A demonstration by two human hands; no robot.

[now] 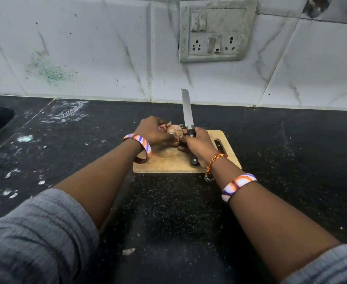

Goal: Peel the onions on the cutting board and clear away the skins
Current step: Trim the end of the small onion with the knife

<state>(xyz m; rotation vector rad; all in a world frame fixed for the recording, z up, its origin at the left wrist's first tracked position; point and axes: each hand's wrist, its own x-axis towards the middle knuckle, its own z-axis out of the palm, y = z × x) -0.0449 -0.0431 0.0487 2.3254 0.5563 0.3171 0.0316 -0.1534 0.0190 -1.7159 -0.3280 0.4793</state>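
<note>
Now | left hand (155, 131) grips onion (173, 130) | right hand (198, 145) grips knife (188, 111) | over cutting board (168, 162)

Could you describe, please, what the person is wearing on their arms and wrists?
Both arms have grey sleeves pushed up past the forearms. Each wrist carries a wide bangle striped in white, orange and purple: one on the left wrist, one on the right forearm. The right wrist also has a red and yellow thread.
</note>
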